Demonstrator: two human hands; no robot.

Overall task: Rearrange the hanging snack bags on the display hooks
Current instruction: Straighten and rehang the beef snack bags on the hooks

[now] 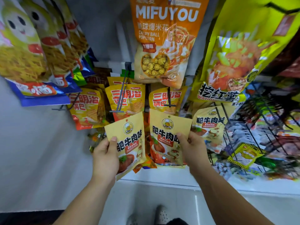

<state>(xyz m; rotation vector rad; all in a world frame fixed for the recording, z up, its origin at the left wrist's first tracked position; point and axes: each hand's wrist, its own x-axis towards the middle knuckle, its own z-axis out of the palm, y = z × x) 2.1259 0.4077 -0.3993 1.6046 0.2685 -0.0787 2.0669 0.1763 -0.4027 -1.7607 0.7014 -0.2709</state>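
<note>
I hold two pale yellow beef-flavour snack bags side by side below the hooks. My left hand (105, 157) grips the left bag (129, 140) at its left edge, thumb on the front. My right hand (190, 147) grips the right bag (165, 137) at its right edge. A third bag of the same kind (209, 125) hangs further right. Above my hands, grey display hooks (120, 95) carry orange-yellow sandwich cracker bags (126, 99), with another hook (169, 98) over a second stack (165, 98).
A large orange popcorn bag (164, 43) hangs at top centre. Noodle snack bags (29, 51) hang at the left, a green-yellow sweet potato bag (233, 62) at the right. A black wire rack (266, 120) with packets stands right. A white shelf ledge (162, 177) runs below.
</note>
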